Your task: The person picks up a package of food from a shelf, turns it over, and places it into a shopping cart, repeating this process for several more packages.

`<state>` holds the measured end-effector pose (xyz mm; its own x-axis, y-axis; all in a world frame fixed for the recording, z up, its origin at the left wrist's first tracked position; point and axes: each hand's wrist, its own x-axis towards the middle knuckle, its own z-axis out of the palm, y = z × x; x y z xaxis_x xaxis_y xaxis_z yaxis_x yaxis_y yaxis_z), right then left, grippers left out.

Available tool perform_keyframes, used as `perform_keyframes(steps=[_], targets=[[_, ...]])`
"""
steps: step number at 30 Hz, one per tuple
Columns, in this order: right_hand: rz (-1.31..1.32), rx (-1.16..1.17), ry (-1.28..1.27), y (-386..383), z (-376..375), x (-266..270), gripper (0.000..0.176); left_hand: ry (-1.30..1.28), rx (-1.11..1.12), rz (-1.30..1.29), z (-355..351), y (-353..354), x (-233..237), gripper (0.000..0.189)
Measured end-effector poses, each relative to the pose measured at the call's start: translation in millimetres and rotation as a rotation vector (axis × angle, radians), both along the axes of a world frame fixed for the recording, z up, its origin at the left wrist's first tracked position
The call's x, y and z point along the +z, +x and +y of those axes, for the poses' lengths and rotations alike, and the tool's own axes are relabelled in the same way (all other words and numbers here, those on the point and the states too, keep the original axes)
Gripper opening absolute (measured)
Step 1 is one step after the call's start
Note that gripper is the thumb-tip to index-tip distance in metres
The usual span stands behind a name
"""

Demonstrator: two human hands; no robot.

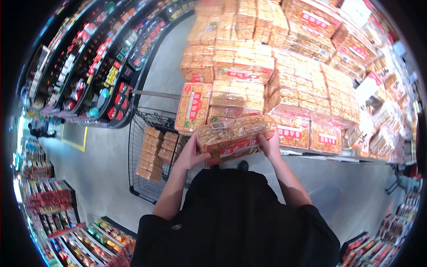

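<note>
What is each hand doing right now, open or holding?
Left hand: closed on the left end of the clear plastic pack of golden biscuits with a red label.
Right hand: closed on the same pack's right end.

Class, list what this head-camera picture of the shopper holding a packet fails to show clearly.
Head view: print on the snack packet, too small and blurred to read.
Head view: fingertips of left hand and right hand, hidden behind the packet.
Head view: part of the shopping cart, covered by the left arm.
Head view: shelf goods at the left edge, too small, lens-warped.
</note>
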<state>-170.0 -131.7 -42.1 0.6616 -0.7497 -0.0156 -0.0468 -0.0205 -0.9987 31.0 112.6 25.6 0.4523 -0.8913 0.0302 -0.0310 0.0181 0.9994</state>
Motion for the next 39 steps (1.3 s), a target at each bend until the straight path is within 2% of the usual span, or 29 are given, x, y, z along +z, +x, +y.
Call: perform_keyframes(steps=[1, 5, 7, 8, 11, 15, 18, 19, 21, 24, 27, 30, 33, 36, 39], targets=[[0.009, 0.035, 0.039, 4.5, 1.8, 1.2, 0.075, -0.084, 0.037, 0.139, 5.7, -4.3, 0.2, 0.086], [-0.016, 0.11, 0.035, 37.0, 13.1, 5.3, 0.064, -0.005, 0.244, 0.032, 25.6, 8.9, 3.1, 0.079], [-0.07, 0.228, 0.094, 63.9, 26.9, 36.3, 0.059, -0.033, 0.382, 0.147, 37.4, 14.8, 30.6, 0.067], [-0.045, 0.338, 0.029, 72.6, 22.1, 15.2, 0.057, -0.047, 0.438, 0.174, 47.8, 23.1, 39.0, 0.063], [-0.184, 0.427, -0.103, 103.8, 36.7, 24.4, 0.06, -0.085, 0.677, 0.178, 93.6, 51.3, 36.9, 0.054], [0.09, 0.374, -0.439, 111.9, 42.2, 23.9, 0.062, 0.06, 1.049, -0.022, 168.3, 85.1, 20.0, 0.047], [0.172, 0.306, -0.703, 110.5, 39.2, 7.6, 0.062, 0.427, 1.308, -0.249, 217.5, 100.2, -22.8, 0.046], [0.19, 0.283, -0.806, 109.0, 38.2, 2.8, 0.062, 0.536, 1.361, -0.252, 229.6, 101.5, -38.5, 0.048], [0.234, 0.295, -0.805, 101.9, 37.1, -13.1, 0.058, 0.754, 1.455, -0.255, 250.9, 103.7, -73.2, 0.052], [0.266, 0.373, -0.851, 96.3, 40.2, -18.4, 0.056, 0.878, 1.505, -0.117, 285.6, 100.6, -145.3, 0.062], [0.347, 0.359, -0.922, 96.9, 48.0, -23.6, 0.056, 1.006, 1.531, 0.032, 308.5, 96.8, -209.4, 0.071], [0.394, 0.321, -0.92, 98.3, 52.8, -32.0, 0.058, 1.092, 1.529, 0.172, 311.1, 100.6, -252.9, 0.076], [0.443, 0.299, -0.943, 100.5, 57.7, -35.6, 0.058, 1.053, 1.537, 0.182, 314.2, 106.2, -311.3, 0.08], [0.517, 0.276, -0.96, 97.5, 61.7, -40.6, 0.056, 0.97, 1.498, 0.244, 304.4, 112.1, -348.0, 0.088], [0.536, 0.275, -1.01, 101.7, 66.7, -36.9, 0.054, 1.069, 1.454, 0.301, 289.2, 122.4, -379.5, 0.093]])
